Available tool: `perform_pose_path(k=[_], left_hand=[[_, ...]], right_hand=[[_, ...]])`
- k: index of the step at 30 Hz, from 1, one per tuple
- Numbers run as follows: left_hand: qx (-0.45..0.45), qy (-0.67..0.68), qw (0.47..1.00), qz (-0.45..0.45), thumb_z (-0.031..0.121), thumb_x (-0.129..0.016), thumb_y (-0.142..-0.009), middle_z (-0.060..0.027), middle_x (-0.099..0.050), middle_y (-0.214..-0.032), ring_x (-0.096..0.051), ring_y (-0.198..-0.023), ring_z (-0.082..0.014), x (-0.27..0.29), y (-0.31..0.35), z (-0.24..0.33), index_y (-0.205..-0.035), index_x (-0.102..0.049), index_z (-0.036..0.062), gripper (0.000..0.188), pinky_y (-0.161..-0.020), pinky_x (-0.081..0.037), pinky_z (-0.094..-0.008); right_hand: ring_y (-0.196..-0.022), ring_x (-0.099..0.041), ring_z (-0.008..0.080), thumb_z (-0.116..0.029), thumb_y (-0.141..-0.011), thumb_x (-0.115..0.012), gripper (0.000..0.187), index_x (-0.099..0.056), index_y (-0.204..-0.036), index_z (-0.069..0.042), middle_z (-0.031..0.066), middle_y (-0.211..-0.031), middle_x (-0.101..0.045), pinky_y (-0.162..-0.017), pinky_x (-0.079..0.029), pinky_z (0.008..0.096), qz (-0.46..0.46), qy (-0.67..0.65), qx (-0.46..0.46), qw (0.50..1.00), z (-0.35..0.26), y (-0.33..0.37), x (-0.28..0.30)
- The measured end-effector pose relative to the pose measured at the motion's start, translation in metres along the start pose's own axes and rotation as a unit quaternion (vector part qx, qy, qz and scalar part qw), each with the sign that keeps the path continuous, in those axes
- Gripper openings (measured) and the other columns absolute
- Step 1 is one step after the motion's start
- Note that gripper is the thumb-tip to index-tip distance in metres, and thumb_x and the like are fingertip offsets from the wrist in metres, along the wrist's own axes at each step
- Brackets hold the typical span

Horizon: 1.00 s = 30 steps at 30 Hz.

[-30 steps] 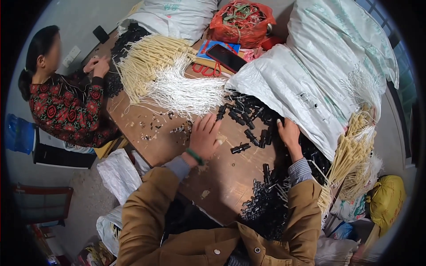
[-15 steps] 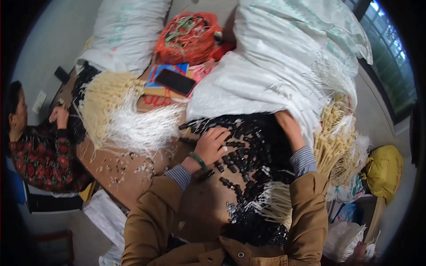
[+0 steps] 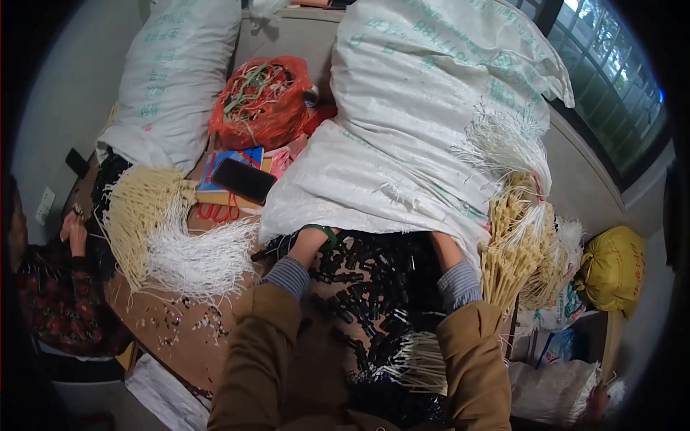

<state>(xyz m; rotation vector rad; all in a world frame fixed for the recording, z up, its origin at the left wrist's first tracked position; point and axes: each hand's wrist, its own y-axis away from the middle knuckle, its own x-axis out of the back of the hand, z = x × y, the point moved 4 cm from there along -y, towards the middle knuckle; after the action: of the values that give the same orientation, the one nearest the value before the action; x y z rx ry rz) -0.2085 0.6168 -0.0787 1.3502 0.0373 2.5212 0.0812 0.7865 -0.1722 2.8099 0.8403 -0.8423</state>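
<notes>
Both my arms reach forward to the mouth of a large white woven sack lying on the table. My left hand goes in under the sack's front edge, a green bangle at its wrist; the fingers are hidden. Beneath the sack's right part, my right hand is also covered beyond the wrist. Many small black plastic pieces spill from the mouth and lie scattered between my forearms. Nearer me, by my right sleeve, lies a bundle of pale cords with white ends.
Cream and white cord bundles lie to the left, below another white sack. A phone rests on books beside a red bag of scraps. More cream cords hang at right. A co-worker sits far left.
My left hand has moved forward from the black pieces to under the sack's edge. My right hand remains under the sack. The whole view has shifted, showing more of the far side.
</notes>
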Motion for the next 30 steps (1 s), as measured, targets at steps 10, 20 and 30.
perform_pose_path(k=[10,20,30], left_hand=[[0.032,0.003,0.999,0.043,0.051,-0.057,-0.079,-0.0148,-0.030,-0.153,-0.036,-0.135,-0.0404,-0.053,0.093,0.034,-0.148,-0.032,0.0152,0.082,-0.109,-0.033,-0.0530],[-0.074,-0.066,0.966,0.240,0.029,-0.068,-0.072,-0.0178,-0.041,-0.143,-0.041,-0.128,-0.0357,-0.034,0.236,0.111,-0.136,-0.046,0.0120,0.069,-0.103,-0.037,-0.0495],[-0.277,-0.128,0.952,0.005,0.018,-0.065,-0.071,-0.0073,-0.036,-0.151,-0.036,-0.136,-0.0279,-0.213,0.430,0.228,-0.138,-0.046,0.0200,0.070,-0.113,-0.028,-0.0442]], right_hand=[[-0.127,-0.048,0.0289,-0.040,-0.091,-0.048,0.051,-0.055,-0.133,-0.013,0.0097,-0.135,-0.055,-0.108,-0.037,0.0373,0.007,0.771,-0.016,0.637,-0.031,0.175,-0.196],[-0.114,-0.056,0.0318,-0.024,-0.084,-0.059,0.048,-0.055,-0.128,-0.003,0.0134,-0.128,-0.059,-0.095,-0.044,0.0363,0.070,0.752,0.111,0.646,-0.081,0.311,-0.336],[-0.072,-0.057,0.0146,0.001,-0.077,-0.060,0.036,-0.063,-0.113,0.001,0.0077,-0.096,-0.067,-0.065,-0.047,0.0230,0.270,0.488,0.055,0.828,-0.066,0.585,-0.267]])
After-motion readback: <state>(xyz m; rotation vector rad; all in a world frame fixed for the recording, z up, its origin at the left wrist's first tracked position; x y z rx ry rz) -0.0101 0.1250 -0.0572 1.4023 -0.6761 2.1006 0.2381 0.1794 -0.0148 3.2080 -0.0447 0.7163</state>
